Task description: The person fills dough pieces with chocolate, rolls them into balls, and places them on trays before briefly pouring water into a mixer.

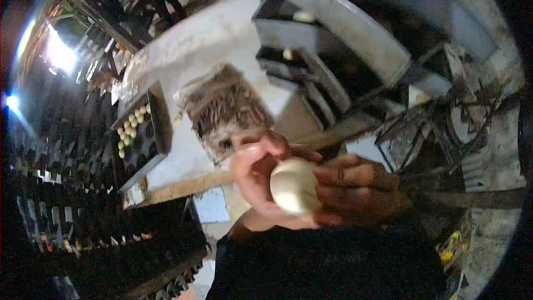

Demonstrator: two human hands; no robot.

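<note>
A pale, smooth ball of dough sits between both my hands, low in the middle of the head view. My left hand cups it from the left, fingers curled over its top. My right hand presses against it from the right, fingers laid along its side. Both hands hover above the edge of a white work table. A dark sleeve covers my forearm below the hands.
A dark metal tray with several small dough balls lies at the table's left. A grey metal machine stands at the back right. A worn brownish patch marks the table's middle. Dark racks fill the left.
</note>
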